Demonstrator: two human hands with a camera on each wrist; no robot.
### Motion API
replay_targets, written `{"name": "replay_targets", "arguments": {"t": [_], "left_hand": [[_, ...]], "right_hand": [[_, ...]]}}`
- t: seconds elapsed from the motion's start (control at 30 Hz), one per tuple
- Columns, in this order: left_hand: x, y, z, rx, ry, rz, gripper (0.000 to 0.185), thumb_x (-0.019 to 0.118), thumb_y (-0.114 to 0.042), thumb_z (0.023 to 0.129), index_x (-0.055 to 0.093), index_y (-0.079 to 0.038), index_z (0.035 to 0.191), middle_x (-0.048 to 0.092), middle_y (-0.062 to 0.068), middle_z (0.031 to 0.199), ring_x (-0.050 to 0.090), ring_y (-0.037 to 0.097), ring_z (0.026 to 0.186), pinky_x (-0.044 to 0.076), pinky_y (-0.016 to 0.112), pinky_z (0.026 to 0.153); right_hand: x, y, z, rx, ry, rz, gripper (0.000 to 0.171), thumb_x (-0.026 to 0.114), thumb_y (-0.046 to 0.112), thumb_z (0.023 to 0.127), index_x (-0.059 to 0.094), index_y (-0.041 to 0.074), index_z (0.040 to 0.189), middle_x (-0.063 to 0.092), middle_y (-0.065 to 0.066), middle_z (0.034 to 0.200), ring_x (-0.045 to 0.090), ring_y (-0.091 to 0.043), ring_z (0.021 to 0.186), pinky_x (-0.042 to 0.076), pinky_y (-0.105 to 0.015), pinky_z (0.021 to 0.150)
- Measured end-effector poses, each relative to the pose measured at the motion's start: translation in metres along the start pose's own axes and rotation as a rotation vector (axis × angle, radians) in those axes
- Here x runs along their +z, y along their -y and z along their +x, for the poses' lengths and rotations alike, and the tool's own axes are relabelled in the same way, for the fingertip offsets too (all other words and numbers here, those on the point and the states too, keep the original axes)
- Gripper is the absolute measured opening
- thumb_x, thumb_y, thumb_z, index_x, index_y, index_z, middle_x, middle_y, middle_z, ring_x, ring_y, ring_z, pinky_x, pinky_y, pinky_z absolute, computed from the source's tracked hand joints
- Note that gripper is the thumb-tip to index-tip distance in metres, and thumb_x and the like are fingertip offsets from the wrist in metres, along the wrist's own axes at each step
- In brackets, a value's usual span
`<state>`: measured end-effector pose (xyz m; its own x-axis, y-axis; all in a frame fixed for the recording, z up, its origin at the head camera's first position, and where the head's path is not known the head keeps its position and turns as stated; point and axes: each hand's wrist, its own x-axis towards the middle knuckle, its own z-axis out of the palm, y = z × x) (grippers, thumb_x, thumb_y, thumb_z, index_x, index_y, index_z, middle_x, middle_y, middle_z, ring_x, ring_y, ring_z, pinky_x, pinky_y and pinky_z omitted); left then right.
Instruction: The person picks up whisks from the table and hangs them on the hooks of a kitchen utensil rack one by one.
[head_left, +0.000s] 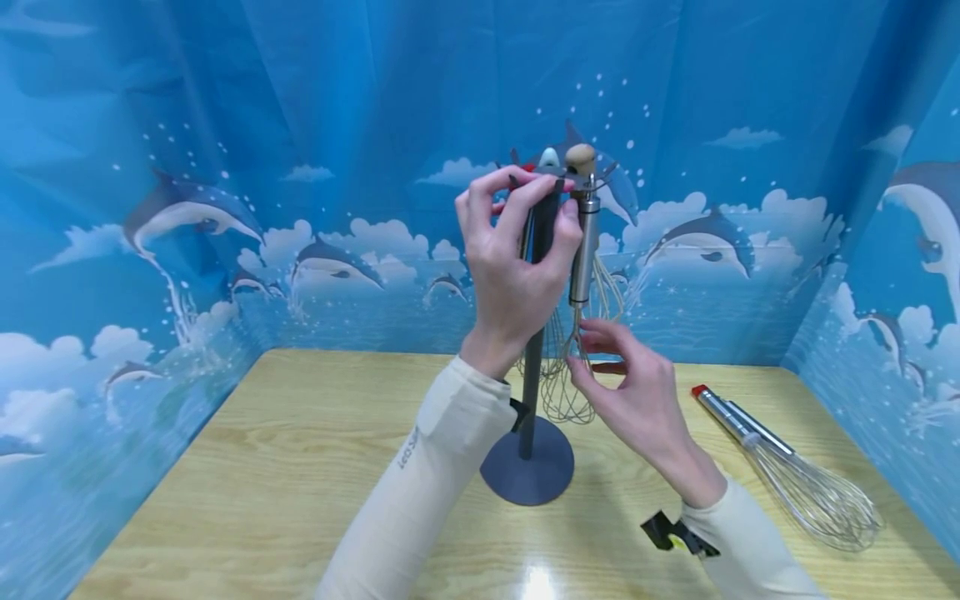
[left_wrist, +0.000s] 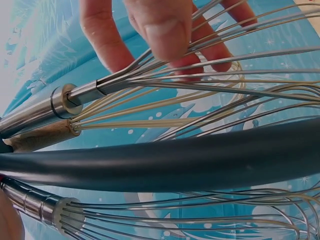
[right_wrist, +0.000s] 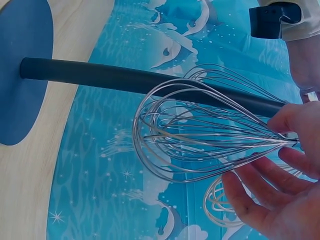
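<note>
At twelve o'clock, my left hand grips the stand; my right hand pinches a hanging whisk, which I judge could unhook.

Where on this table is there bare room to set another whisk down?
Bare wood lies on the table's left half, left of the stand's base. The right is crowded: a whisk lies there, and both hands work at the stand.

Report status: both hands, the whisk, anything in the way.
Left hand grips stand pole. Right hand pinches hanging whisk wires. Spare whisk lies apart on table.
</note>
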<state>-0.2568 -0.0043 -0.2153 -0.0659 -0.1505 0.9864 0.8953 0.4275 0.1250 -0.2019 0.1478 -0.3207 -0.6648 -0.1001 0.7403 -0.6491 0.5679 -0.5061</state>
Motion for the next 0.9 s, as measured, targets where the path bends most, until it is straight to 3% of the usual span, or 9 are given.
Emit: {"name": "replay_targets", "arguments": {"t": [0.47,0.77,0.9], "left_hand": [[0.001,0.0,0.003,0.012,-0.036,-0.046,0.021,0.066,-0.012,0.093,0.075,0.001,0.107,0.06,0.021,0.113,0.049,0.034,0.109,0.042,0.032,0.095],[0.001,0.001,0.004,0.016,-0.044,-0.043,0.02,0.066,-0.011,0.093,0.075,0.001,0.106,0.061,0.02,0.111,0.05,0.034,0.109,0.042,0.031,0.094],[0.002,0.001,0.004,0.021,-0.052,-0.05,0.019,0.067,-0.011,0.093,0.075,0.001,0.105,0.061,0.021,0.111,0.05,0.034,0.108,0.042,0.03,0.093]], "right_hand": [[-0.014,-0.008,-0.012,0.031,0.055,-0.098,0.045,0.077,0.007,0.087,0.066,0.01,0.131,0.076,-0.007,0.113,0.074,-0.021,0.098,0.064,-0.038,0.074],[-0.027,-0.015,-0.025,0.046,0.046,-0.118,0.049,0.077,0.006,0.087,0.065,0.015,0.134,0.076,-0.006,0.116,0.073,-0.022,0.099,0.057,-0.013,0.079],[-0.033,-0.019,-0.029,0.052,0.046,-0.135,0.049,0.077,0.005,0.087,0.066,0.014,0.134,0.075,-0.007,0.117,0.073,-0.024,0.099,0.054,-0.008,0.081]]}}
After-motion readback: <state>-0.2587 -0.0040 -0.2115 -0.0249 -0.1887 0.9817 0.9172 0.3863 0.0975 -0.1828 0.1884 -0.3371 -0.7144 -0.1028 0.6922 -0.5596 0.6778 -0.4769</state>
